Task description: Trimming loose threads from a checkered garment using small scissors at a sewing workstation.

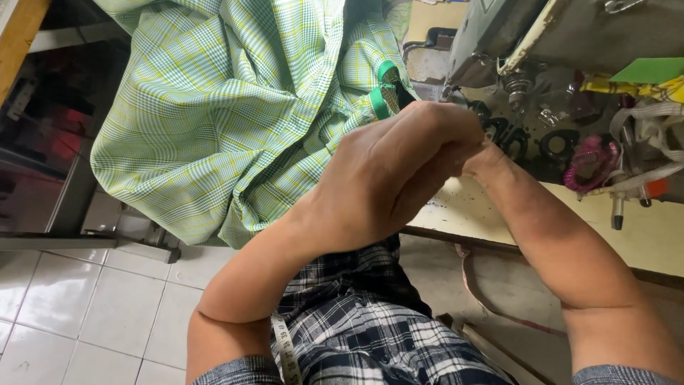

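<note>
Both hands meet just in front of the sewing machine (pixel 499 36): the left hand (pixel 385 178) is curled over the right hand (pixel 484 153), whose grip cannot be told. The green checked fabric (pixel 228 107) lies left of the machine; working over the table edge (pixel 456 221) would likely steady them.

The checked fabric (pixel 228 107) draped at the far left was a thin woven cloth, green and yellow on white, soft and matt, falling in loose folds. A band of green ribbon (pixel 385 93) at its right edge looked smoother, with a slight sheen. The sewing machine (pixel 513 36) at the far right was painted metal, worn and dull, with chipped patches. The table top (pixel 641 235) beneath it seemed a smooth cream laminate, speckled with dirt. Near left, the floor tiles (pixel 85 306) were pale, glazed and faintly glossy. The near plaid shorts (pixel 363 321) were matt woven cotton.
</note>
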